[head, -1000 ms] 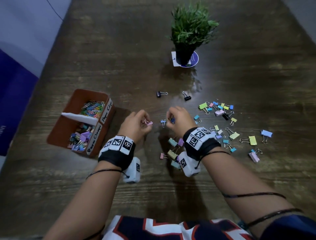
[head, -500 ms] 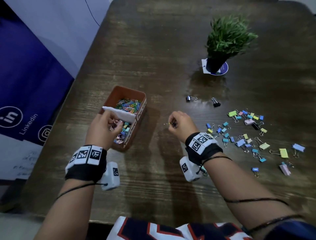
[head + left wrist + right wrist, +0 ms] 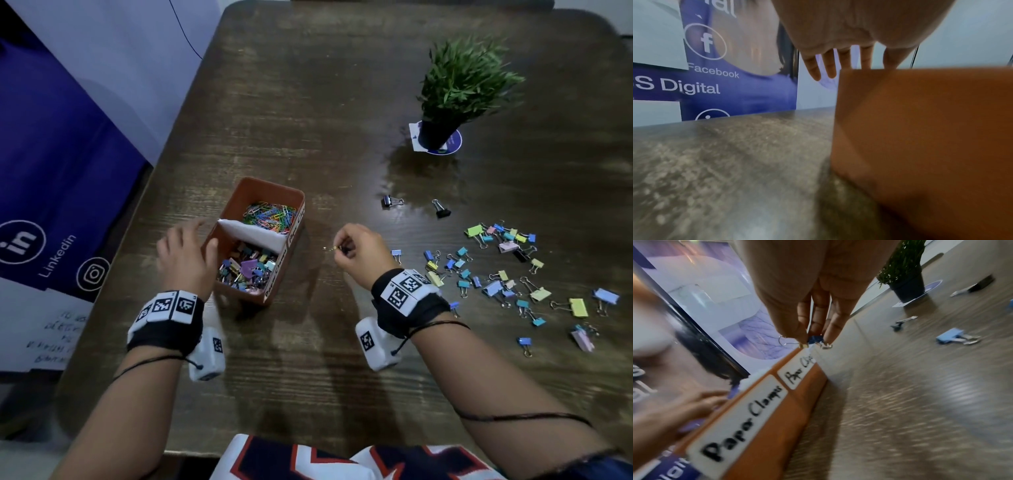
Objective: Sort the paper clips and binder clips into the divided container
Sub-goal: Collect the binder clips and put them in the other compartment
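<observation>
Right wrist: pinched, seemingly blue binder clip.

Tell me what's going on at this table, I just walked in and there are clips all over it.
A person is sorting clips into a brown divided container. Its far compartment holds paper clips, the near one binder clips. The right hand pinches a small blue binder clip in the air just right of the container. The left hand, fingers open, is at the container's left wall. Many coloured binder clips still lie loose on the table, with two black ones beyond them.
</observation>
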The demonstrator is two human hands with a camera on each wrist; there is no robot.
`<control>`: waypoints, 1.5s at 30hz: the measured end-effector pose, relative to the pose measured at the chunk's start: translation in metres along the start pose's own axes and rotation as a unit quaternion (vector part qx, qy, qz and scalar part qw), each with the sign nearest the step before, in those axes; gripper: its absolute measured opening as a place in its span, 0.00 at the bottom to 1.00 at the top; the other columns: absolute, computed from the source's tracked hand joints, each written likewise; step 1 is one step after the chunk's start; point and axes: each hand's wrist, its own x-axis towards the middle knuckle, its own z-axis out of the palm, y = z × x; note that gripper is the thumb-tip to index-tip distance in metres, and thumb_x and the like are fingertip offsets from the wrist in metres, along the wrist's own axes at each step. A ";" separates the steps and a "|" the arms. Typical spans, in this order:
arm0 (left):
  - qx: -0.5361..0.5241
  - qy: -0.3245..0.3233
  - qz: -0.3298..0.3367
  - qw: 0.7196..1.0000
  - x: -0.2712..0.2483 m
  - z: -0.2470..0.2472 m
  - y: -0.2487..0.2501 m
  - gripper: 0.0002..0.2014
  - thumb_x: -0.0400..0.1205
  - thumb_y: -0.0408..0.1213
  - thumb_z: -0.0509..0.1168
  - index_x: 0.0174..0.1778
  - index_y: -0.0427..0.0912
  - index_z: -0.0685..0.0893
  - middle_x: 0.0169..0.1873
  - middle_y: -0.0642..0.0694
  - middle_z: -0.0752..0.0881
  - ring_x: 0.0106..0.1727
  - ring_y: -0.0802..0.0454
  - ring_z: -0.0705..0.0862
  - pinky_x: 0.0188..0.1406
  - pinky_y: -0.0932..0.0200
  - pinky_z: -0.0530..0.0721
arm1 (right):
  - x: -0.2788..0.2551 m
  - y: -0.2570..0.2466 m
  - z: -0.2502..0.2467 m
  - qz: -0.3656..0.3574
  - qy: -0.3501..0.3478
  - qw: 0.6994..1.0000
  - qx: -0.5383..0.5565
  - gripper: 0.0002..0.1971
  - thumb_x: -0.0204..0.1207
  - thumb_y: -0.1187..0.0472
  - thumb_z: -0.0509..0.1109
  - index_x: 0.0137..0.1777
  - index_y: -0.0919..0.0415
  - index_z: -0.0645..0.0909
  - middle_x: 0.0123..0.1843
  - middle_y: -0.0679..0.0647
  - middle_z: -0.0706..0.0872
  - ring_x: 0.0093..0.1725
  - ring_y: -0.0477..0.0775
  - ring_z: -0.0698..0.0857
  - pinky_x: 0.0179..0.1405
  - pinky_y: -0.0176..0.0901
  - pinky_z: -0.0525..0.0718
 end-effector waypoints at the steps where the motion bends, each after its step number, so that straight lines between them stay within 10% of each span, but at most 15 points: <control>1: -0.007 -0.017 0.000 1.000 0.001 0.006 -0.005 0.21 0.85 0.42 0.59 0.75 0.44 0.71 0.71 0.35 0.72 0.69 0.33 0.69 0.68 0.39 0.67 | 0.000 -0.009 0.004 -0.004 0.004 1.000 0.025 0.05 0.71 0.70 0.70 0.42 0.60 0.80 0.43 0.51 0.81 0.42 0.50 0.80 0.45 0.40 0.81; 16: -0.072 -0.061 0.048 0.994 0.010 0.029 -0.027 0.27 0.83 0.47 0.45 0.73 0.38 0.75 0.64 0.36 0.79 0.65 0.35 0.75 0.66 0.45 0.67 | 0.036 -0.097 0.103 0.004 -0.058 0.998 0.018 0.04 0.77 0.63 0.69 0.48 0.60 0.84 0.47 0.57 0.88 0.51 0.59 0.84 0.57 0.52 0.81; 25: -0.029 -0.027 0.028 0.999 0.004 0.012 -0.008 0.22 0.87 0.44 0.57 0.77 0.42 0.70 0.72 0.36 0.71 0.70 0.34 0.67 0.69 0.38 0.67 | 0.021 -0.056 0.052 -0.069 0.069 0.993 0.067 0.04 0.78 0.64 0.67 0.49 0.58 0.83 0.45 0.48 0.84 0.41 0.48 0.82 0.43 0.39 0.80; 30: -0.041 0.006 0.160 0.986 -0.006 0.007 0.065 0.21 0.82 0.40 0.64 0.72 0.41 0.75 0.73 0.39 0.70 0.75 0.38 0.64 0.75 0.43 0.65 | 0.002 -0.005 0.005 -0.047 0.094 0.994 -0.005 0.06 0.78 0.67 0.65 0.50 0.62 0.82 0.47 0.52 0.83 0.47 0.51 0.80 0.49 0.40 0.78; 35: -0.054 -0.071 0.298 0.951 -0.034 0.048 0.152 0.16 0.82 0.48 0.58 0.59 0.44 0.83 0.68 0.42 0.76 0.76 0.39 0.65 0.74 0.46 0.65 | -0.023 0.071 -0.046 0.031 0.099 0.992 -0.067 0.05 0.78 0.67 0.64 0.49 0.64 0.82 0.48 0.58 0.83 0.51 0.58 0.80 0.52 0.45 0.76; 45: 0.118 -0.344 0.304 0.880 -0.048 0.150 0.234 0.32 0.85 0.27 0.52 0.83 0.59 0.58 0.84 0.51 0.51 0.82 0.37 0.54 0.75 0.43 0.69 | -0.050 0.169 -0.117 0.126 -0.021 0.972 -0.198 0.16 0.80 0.66 0.64 0.65 0.56 0.80 0.66 0.55 0.77 0.68 0.57 0.72 0.68 0.52 0.74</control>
